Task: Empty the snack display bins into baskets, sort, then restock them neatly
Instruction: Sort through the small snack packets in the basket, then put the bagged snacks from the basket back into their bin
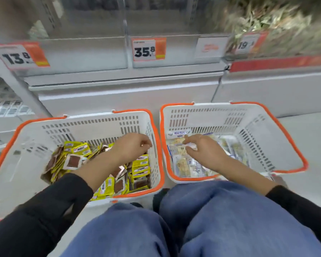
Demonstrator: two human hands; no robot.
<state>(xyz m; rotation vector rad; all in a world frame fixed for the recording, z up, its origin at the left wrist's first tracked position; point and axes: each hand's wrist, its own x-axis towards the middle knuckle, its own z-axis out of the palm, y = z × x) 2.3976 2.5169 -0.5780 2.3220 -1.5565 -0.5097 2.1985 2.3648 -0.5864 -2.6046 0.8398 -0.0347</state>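
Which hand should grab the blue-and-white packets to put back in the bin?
Probably the right hand: it already pinches a blue-and-white packet in the right basket. The left hand is over the yellow packets.

I've got two white baskets with orange rims side by side on the floor, mid-frame. The left basket (35, 134) holds a loose heap of small yellow-and-brown snack packets (139, 164), some face down. The right basket (258, 123) carries pale blue-and-clear packets (185, 166) lying flat at its lower left. Across the top of the frame, the clear display bins (85, 52) stand bare behind their price tags.
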